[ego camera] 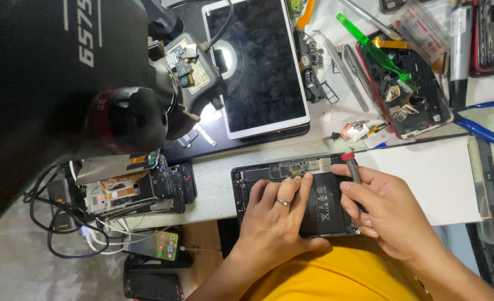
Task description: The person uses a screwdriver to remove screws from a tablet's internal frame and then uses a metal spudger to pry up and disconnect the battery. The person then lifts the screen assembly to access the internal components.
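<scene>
Phone (291,192), back off, lies at the bench (213,200) edge. Left hand (275,214) presses flat on it, fingers spread; right hand (389,209) is clamped on a red-capped screwdriver (352,167). Unscrewing seems underway; next, the tip must seat squarely in a screw.

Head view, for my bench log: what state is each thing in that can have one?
Opened phone: back cover off, battery and board exposed, flat at the bench edge.
Left hand: pressed flat on the phone.
Right hand: closed on the red-capped screwdriver.
Tablet: screen dark, face up.
Red-framed phone: open, insides exposed.
Lower-left phone: screen lit, cable plugged in.
</scene>
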